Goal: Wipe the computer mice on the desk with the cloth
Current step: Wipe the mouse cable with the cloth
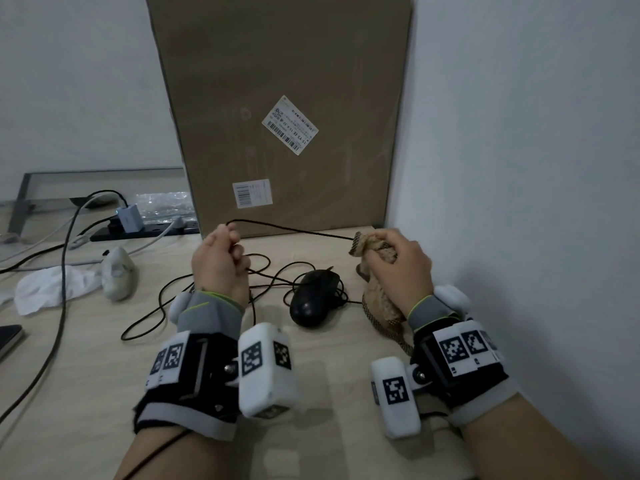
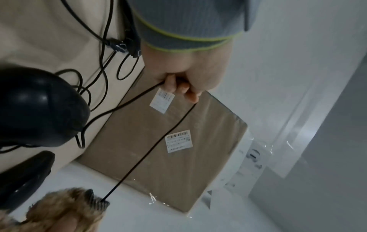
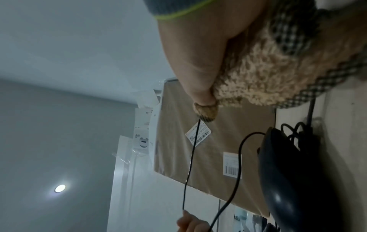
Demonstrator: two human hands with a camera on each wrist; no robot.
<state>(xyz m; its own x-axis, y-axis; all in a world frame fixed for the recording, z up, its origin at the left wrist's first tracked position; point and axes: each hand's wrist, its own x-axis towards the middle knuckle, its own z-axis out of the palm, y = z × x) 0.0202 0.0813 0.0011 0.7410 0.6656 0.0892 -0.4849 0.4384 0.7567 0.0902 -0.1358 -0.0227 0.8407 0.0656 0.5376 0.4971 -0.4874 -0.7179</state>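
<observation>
A black wired mouse (image 1: 314,296) (image 2: 39,108) (image 3: 294,180) lies on the light wooden desk (image 1: 86,358) between my hands. Its thin black cable (image 1: 298,231) (image 2: 158,141) (image 3: 190,164) runs taut in the air from my left hand (image 1: 221,261) (image 2: 182,84) to my right hand (image 1: 394,261) (image 3: 198,81). The left hand pinches the cable in curled fingers. The right hand grips a fluffy tan cloth (image 1: 377,306) (image 2: 65,208) (image 3: 258,75) with checked trim, and the cable vanishes into the cloth's tip. More cable lies looped on the desk behind the mouse.
A tall cardboard box (image 1: 280,109) leans against the wall behind the hands. The white wall (image 1: 536,168) stands close on the right. At left lie a grey-white mouse (image 1: 117,275) on white tissue (image 1: 48,289), a power strip (image 1: 145,230) with a charger, and several cables.
</observation>
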